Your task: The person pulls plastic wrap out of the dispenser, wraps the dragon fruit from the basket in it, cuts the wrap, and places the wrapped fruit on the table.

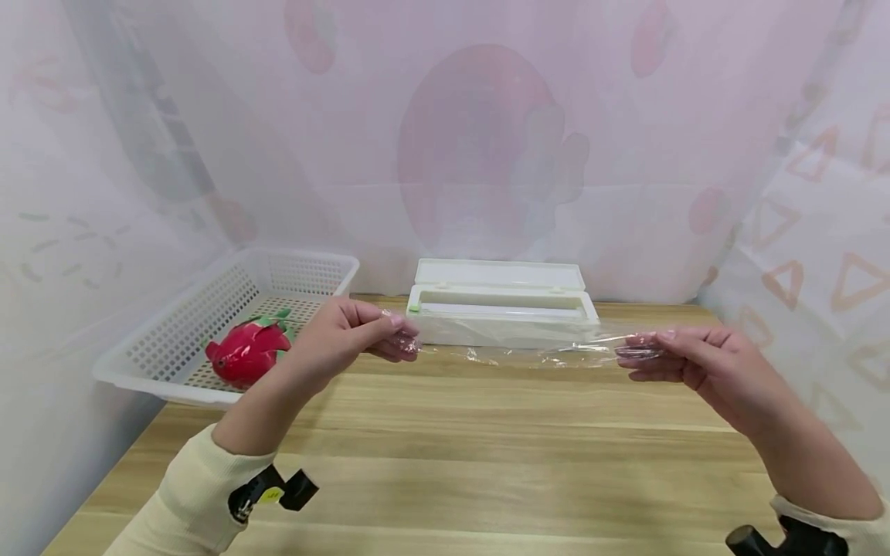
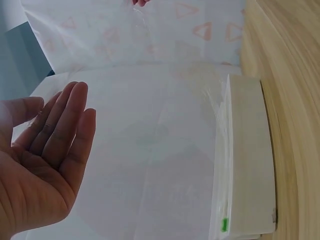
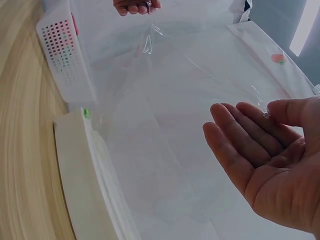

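A sheet of clear plastic wrap (image 1: 521, 357) is stretched between the two hands in the head view. My left hand (image 1: 341, 328) pinches one gathered end between thumb and fingers. The other end is pinched by my right hand (image 1: 709, 359); in the right wrist view its thumb meets the index finger (image 3: 260, 120), while the remaining fingers extend loosely. Behind the film stands a white plastic wrap dispenser (image 1: 445, 332) with its lid (image 1: 499, 274) raised. The film appears to reach back to the dispenser's edge, though its transparency makes this hard to tell.
At the left, a white perforated basket (image 1: 149, 337) holds a red dragon fruit (image 1: 246, 355) with green tips, partly behind the left forearm. A wooden tabletop (image 1: 487, 455) lies below the hands. Pale printed curtains (image 1: 480, 139) enclose the back and sides.
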Tool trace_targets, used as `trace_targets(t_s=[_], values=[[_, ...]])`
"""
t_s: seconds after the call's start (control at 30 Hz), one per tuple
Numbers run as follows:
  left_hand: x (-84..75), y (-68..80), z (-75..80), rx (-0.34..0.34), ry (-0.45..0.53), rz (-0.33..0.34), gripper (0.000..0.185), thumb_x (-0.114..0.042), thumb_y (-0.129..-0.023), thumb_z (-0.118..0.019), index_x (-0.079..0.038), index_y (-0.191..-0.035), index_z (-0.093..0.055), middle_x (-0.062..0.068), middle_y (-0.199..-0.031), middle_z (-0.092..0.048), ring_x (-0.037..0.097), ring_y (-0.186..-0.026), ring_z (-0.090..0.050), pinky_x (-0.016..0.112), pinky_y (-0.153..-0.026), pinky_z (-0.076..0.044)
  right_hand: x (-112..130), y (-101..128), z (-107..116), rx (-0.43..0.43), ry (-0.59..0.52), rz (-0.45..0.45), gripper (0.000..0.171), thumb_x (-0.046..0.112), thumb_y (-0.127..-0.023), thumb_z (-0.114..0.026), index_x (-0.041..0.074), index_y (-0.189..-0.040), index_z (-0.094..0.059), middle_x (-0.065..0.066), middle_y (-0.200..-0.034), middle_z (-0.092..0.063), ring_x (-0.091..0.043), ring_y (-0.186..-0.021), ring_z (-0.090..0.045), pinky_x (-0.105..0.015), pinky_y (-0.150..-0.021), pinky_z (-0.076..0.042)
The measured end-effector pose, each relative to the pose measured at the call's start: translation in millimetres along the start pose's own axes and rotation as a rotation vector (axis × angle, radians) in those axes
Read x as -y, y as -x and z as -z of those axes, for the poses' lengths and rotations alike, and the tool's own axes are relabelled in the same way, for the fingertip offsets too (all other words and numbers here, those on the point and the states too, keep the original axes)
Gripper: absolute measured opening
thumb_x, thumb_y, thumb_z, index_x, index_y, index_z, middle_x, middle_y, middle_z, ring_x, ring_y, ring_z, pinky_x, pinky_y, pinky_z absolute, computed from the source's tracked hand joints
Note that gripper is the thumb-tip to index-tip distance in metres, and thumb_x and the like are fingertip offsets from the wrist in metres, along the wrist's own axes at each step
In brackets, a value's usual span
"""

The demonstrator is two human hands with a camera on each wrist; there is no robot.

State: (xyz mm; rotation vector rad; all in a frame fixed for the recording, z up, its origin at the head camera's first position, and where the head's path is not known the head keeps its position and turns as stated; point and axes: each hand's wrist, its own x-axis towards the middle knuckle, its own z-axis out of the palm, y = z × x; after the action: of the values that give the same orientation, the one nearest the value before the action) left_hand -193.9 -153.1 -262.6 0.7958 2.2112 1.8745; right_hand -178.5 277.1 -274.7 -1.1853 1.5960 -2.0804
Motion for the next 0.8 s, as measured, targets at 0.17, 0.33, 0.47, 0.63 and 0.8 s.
trace_targets(t_s=[0.17,0.33,0.47,0.63,0.8], values=[[3.0,0.4,-1.2,0.046,-0.011,0.026,0.028,-0.008,-0.099,-0.054,0.017,-0.104,-0.065,0.022,-0.094,-0.071,0.028,-0.083,-0.072,0.042,-0.078,-0.057,-2,2,-1,0.017,0.07,-0.033,0.047,-0.017,-0.099,-0.016,-0.016,-0.121,-0.058,-0.025,-0.119,-0.063,-0.034,-0.11,-0.062,-0.043,-0.09,-0.051],[8.0,-0.3,-1.7,0.065,-0.051,0.059,0.027,-0.008,-0.099,-0.055,0.016,-0.102,-0.066,0.021,-0.092,-0.071,0.029,-0.08,-0.072,0.041,-0.076,-0.057,-4,6,0,0.009,0.138,-0.092,0.044,-0.016,-0.1,-0.021,-0.014,-0.122,-0.059,-0.023,-0.119,-0.064,-0.033,-0.106,-0.064,-0.043,-0.089,-0.052],[13.2,-0.3,-1.9,0.077,-0.091,0.086,0.026,-0.011,-0.099,-0.056,0.012,-0.099,-0.069,0.018,-0.089,-0.072,0.03,-0.08,-0.071,0.039,-0.074,-0.058,-6,10,0,-0.005,0.186,-0.184,0.04,-0.012,-0.101,-0.026,-0.012,-0.121,-0.061,-0.02,-0.117,-0.065,-0.031,-0.105,-0.065,-0.042,-0.088,-0.052],[19.9,1.3,-2.5,0.128,-0.134,0.112,0.025,-0.012,-0.098,-0.058,0.009,-0.097,-0.071,0.016,-0.088,-0.072,0.031,-0.08,-0.071,0.039,-0.074,-0.058,-11,13,-1,-0.017,0.266,-0.278,0.033,-0.007,-0.102,-0.033,-0.014,-0.118,-0.061,-0.02,-0.113,-0.067,-0.031,-0.102,-0.066,-0.044,-0.086,-0.053],[27.9,3.7,-4.7,0.164,-0.187,0.17,0.022,-0.012,-0.096,-0.06,0.006,-0.092,-0.072,0.015,-0.085,-0.072,0.029,-0.076,-0.071,0.039,-0.071,-0.059,-18,16,-2,-0.032,0.332,-0.404,0.031,0.002,-0.104,-0.038,-0.015,-0.117,-0.061,-0.018,-0.11,-0.069,-0.033,-0.1,-0.067,-0.042,-0.086,-0.053]])
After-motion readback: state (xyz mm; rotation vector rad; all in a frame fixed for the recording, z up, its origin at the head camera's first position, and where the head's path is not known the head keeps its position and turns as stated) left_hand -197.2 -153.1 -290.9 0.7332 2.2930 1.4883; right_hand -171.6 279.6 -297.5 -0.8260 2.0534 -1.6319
